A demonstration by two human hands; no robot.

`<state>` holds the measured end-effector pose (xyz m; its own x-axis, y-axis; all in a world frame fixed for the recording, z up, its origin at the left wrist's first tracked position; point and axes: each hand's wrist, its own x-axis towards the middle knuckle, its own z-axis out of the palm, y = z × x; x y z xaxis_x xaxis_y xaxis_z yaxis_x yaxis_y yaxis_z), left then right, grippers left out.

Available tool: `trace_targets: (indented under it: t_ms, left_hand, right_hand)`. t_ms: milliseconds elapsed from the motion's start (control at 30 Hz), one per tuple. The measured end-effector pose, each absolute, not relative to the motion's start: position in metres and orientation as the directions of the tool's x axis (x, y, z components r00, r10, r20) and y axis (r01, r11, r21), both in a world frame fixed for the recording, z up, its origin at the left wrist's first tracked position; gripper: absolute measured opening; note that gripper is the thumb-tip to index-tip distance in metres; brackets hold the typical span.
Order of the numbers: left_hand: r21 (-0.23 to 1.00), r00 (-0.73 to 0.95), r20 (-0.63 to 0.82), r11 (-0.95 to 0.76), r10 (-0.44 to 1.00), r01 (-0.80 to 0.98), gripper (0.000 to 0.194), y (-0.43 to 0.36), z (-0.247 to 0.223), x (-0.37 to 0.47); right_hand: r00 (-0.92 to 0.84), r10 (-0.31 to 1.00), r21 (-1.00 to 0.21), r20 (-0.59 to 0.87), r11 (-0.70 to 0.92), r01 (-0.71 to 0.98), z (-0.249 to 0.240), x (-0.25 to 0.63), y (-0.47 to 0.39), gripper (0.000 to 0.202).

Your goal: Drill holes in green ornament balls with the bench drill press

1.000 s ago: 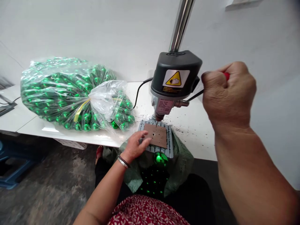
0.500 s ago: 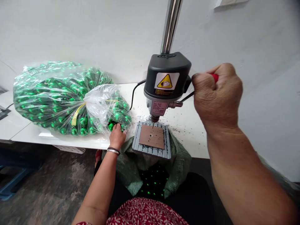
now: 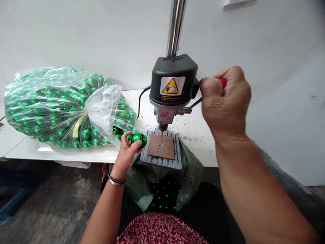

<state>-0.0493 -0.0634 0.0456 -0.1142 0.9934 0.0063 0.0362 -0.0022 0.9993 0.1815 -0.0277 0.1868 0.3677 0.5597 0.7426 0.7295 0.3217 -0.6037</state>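
At the nine o'clock side of a square brown board (image 3: pixel 166 152), close by it, a shiny green ball (image 3: pixel 139 140) is gripped in the left hand (image 3: pixel 127 149), thumb on its near side. Two bracelets (image 3: pixel 116 180) circle that wrist. Right hand (image 3: pixel 225 98), at two o'clock from the board, is closed around the red knob (image 3: pixel 223 82) of a lever on the drill press (image 3: pixel 174 76).

Drill press head sits at twelve, a yellow warning label on its front; metal column (image 3: pixel 176 30) rises behind. Thin bit points down near the board's far edge; contact cannot be told. Board lies on a grooved grey plate (image 3: pixel 143 154), a small hole near its middle. Dark shavings (image 3: pixel 188 139) speckle the white tabletop (image 3: pixel 203 154) from twelve to three.

Toward ten o'clock: clear plastic bag (image 3: pixel 50 112) packed with green balls, gathered by a yellow tie (image 3: pixel 78 125). Black cable (image 3: pixel 139 101) curves at eleven. Below the plate, at six, a dark green sack (image 3: pixel 190 173) hangs open, more green glints inside. Blue stool (image 3: pixel 15 203) on the floor, eight o'clock, partly in view.
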Motion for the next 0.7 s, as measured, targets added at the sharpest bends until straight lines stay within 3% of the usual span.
trace_targets:
  t_ms: [67, 133, 200, 267, 333, 400, 467, 600, 700]
  left_hand:
    - [0.987, -0.039, -0.050, 0.043, 0.998, -0.155, 0.054, -0.062, 0.042, -0.040]
    - [0.978, -0.007, -0.061, 0.058, 0.998, -0.201, 0.051, -0.059, 0.036, -0.032]
    - [0.992, -0.016, 0.023, -0.025, 1.000, -0.123, 0.048, -0.060, 0.028, -0.027]
    - [0.973, -0.025, 0.224, -0.222, 0.974, 0.057, 0.048, -0.065, 0.021, -0.025]
    - [0.879, 0.020, 0.424, -0.417, 0.905, 0.230, 0.050, -0.069, 0.016, -0.024]
    - [0.821, 0.068, 0.489, -0.485, 0.870, 0.301, 0.051, -0.071, 0.013, -0.022]
    - [0.874, 0.085, 0.374, -0.381, 0.924, 0.302, 0.051, -0.068, 0.012, -0.019]
    - [0.978, 0.130, -0.044, 0.017, 0.991, 0.206, 0.049, -0.050, 0.015, -0.010]
    - [0.972, 0.199, -0.161, 0.120, 0.967, 0.203, 0.048, -0.040, 0.020, -0.006]
  right_hand:
    - [0.363, 0.565, -0.613, 0.741, 0.346, 0.711, 0.188, 0.180, -0.028, 0.023]
    - [0.370, 0.573, -0.633, 0.731, 0.367, 0.682, 0.189, 0.179, -0.029, 0.022]
    - [0.390, 0.582, -0.661, 0.713, 0.372, 0.652, 0.189, 0.178, -0.030, 0.022]
    - [0.395, 0.587, -0.673, 0.706, 0.384, 0.632, 0.189, 0.178, -0.030, 0.022]
    - [0.389, 0.587, -0.674, 0.710, 0.405, 0.618, 0.189, 0.179, -0.031, 0.023]
    - [0.382, 0.593, -0.676, 0.709, 0.415, 0.609, 0.189, 0.179, -0.031, 0.023]
    - [0.380, 0.607, -0.685, 0.698, 0.411, 0.602, 0.189, 0.179, -0.032, 0.022]
    - [0.392, 0.640, -0.719, 0.661, 0.389, 0.577, 0.191, 0.178, -0.033, 0.023]
    - [0.389, 0.647, -0.726, 0.656, 0.398, 0.561, 0.191, 0.178, -0.033, 0.023]
